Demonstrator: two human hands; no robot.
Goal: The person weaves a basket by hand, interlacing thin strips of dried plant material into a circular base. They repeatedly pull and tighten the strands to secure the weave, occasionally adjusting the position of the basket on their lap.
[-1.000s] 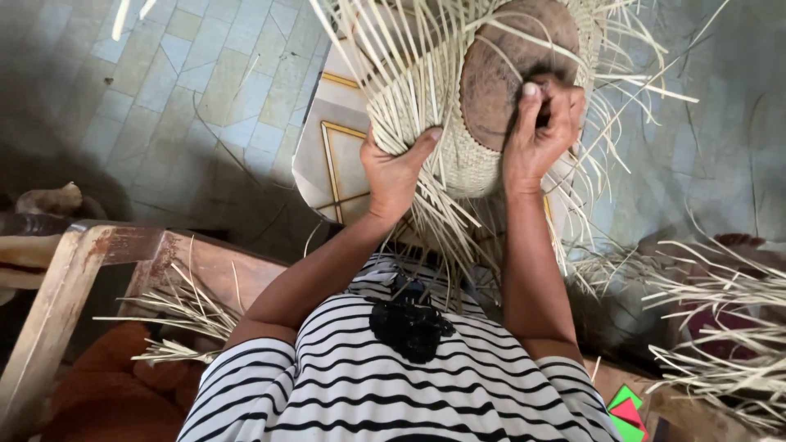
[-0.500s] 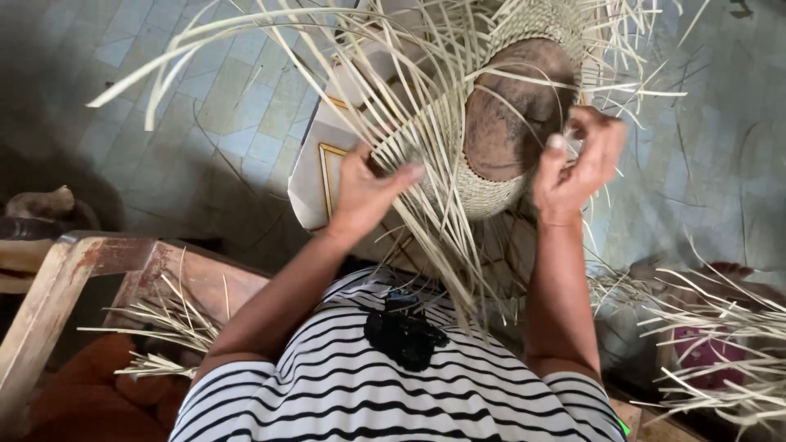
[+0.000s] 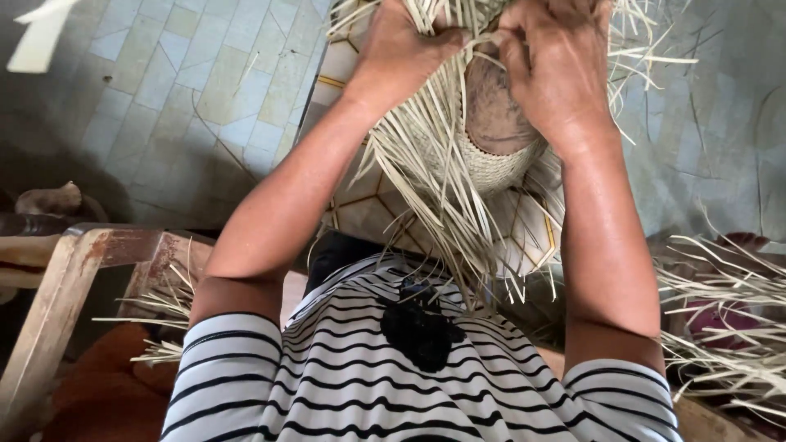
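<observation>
**Op:** Fingers of my left hand are curled shut on a bunch of pale straw strands at the top edge of view. Right hand same, its fingers closed over the strands and over the rim of the woven piece.

**Eng:** Where's the woven piece sitting?

**Op:** Held up in front of my chest, between both hands, above the tiled floor. Nothing under it bears it, just the two grips. A brown rounded form sits inside the weave, partly hidden by my right hand.

**Eng:** Orientation?

**Op:** Woven band curves around the brown form. Loose strand ends hang off it toward my body, down-frame, fanning out a bit left and right. Long axis of the strands runs roughly from the hands down to my striped shirt. Ends stop just above the shirt.

**Eng:** Hands touching each other?

**Op:** Close, fingertips near meeting at the top of the piece. Can't tell if they actually touch, strands cover the gap.

**Eng:** Surroundings?

**Op:** Wooden chair frame lower left, with more loose straw lying beside it. Another heap of straw at right, well apart from the hands. Patterned tile panel below the piece.
</observation>
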